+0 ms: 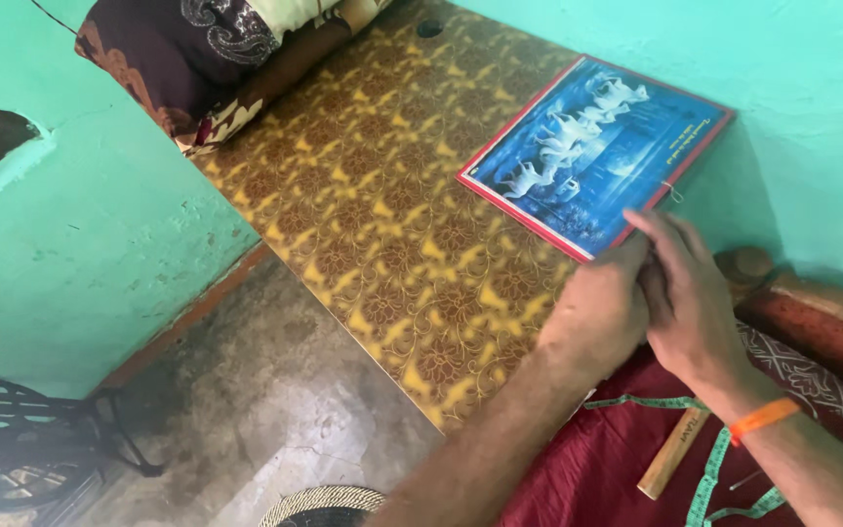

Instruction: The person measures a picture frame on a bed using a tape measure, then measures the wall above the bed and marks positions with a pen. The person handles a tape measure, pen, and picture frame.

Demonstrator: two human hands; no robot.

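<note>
My left hand (599,314) and my right hand (687,293) are pressed together at the table's right end, by the near corner of a blue picture (592,146) with white horses and a red border. The left hand is curled with its back to me, so its fingers are hidden. The right hand wears an orange wristband (763,418), and its fingertips reach the picture's edge. Whether either hand holds something small I cannot tell. A small loop of thread (672,192) hangs at the picture's edge just above my fingers.
The table (382,234) has a brown and gold floral top. Under my arms lies maroon cloth (597,468) with a green tape measure (709,478) and a wooden stick (673,452). A dark patterned cushion (197,49) is at the far end, a black iron stand (12,439) on the floor to the left, turquoise walls around.
</note>
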